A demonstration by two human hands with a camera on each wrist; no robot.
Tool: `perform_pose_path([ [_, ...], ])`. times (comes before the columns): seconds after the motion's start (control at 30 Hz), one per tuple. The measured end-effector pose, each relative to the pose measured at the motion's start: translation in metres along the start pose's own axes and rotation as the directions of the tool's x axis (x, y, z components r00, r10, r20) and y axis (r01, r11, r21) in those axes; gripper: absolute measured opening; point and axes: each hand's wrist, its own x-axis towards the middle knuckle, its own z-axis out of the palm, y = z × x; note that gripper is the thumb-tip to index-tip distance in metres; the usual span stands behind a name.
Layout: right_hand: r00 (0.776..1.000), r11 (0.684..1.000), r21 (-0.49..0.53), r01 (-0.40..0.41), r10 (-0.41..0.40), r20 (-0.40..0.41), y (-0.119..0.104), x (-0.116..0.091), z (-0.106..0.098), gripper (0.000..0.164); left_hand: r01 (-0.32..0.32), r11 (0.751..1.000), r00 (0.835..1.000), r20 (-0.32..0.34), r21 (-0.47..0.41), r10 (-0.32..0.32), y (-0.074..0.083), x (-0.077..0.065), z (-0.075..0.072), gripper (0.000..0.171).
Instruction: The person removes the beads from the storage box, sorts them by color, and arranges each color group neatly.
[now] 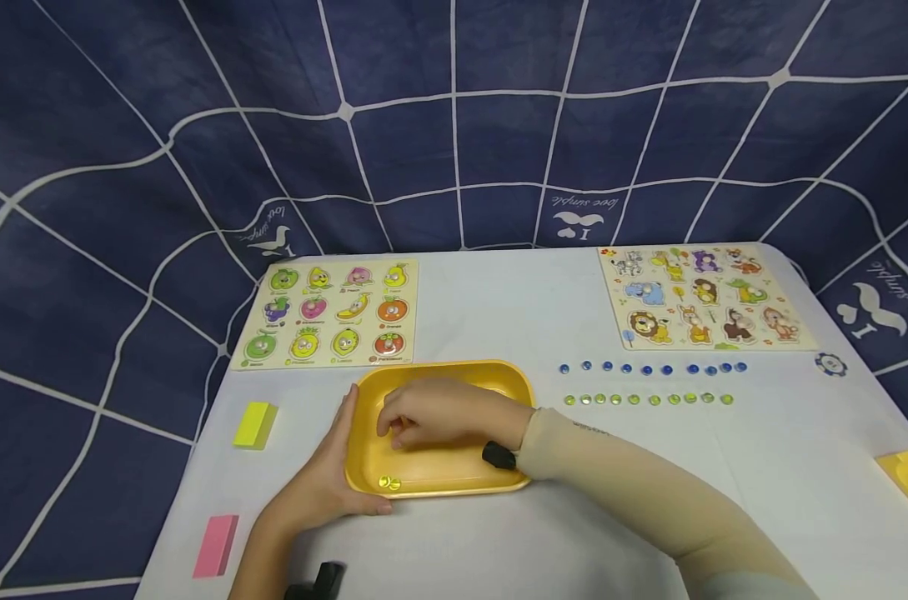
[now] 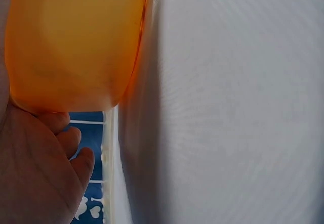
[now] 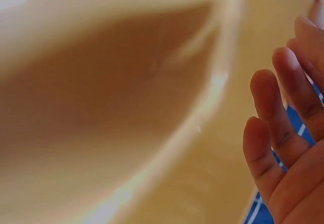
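Note:
A yellow plastic tray (image 1: pixel 454 487) lies in the middle of the white table. My left hand (image 1: pixel 322 483) grips its near left corner, thumb along the front side and fingers along the left side. In the left wrist view, the tray (image 2: pixel 76 47) stands above that hand's bent fingers. Two small yellow glass beads (image 1: pixel 389 482) lie in the tray's near left corner. My right hand (image 1: pixel 431 412) hovers over the tray's inside, fingers loosely bent and pointing down. In the right wrist view its fingers (image 3: pixel 268 100) are apart, with nothing visible between them; the thumb is mostly hidden.
Right of the tray run a row of blue beads (image 1: pixel 646 370) and a row of yellow-green beads (image 1: pixel 634 400). A fruit puzzle board (image 1: pixel 326 287) and an animal puzzle board (image 1: pixel 674 312) lie behind. Yellow (image 1: pixel 255 425) and pink blocks (image 1: pixel 216 546) are at left, a poker chip (image 1: pixel 830 364) at right.

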Motion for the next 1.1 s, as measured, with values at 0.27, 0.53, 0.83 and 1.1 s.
perform_pose_path([
  [0.27, 0.997, 0.999, 0.05, 0.016, -0.02, 0.081, 0.001, 0.012, 0.021, 0.015, -0.004, 1.0, 1.0, -0.005, -0.005, 0.004, 0.0, -0.001, 0.0, 0.146],
  [0.53, 0.99, 0.998, 0.039, 0.055, -0.059, 0.131, -0.002, 0.021, 0.03, 0.016, -0.014, 1.0, 1.0, -0.012, -0.012, 0.014, 0.0, -0.001, 0.001, 0.146],
  [0.83, 0.983, 0.996, 0.035, 0.081, -0.085, 0.161, -0.005, 0.027, 0.037, 0.015, -0.018, 1.0, 1.0, -0.01, -0.007, 0.018, -0.001, -0.002, 0.001, 0.146],
  [1.1, 0.984, 0.995, 0.053, 0.087, -0.094, 0.149, -0.005, 0.029, 0.038, 0.01, -0.02, 1.0, 1.0, -0.014, -0.006, 0.02, -0.001, -0.003, 0.001, 0.147],
])
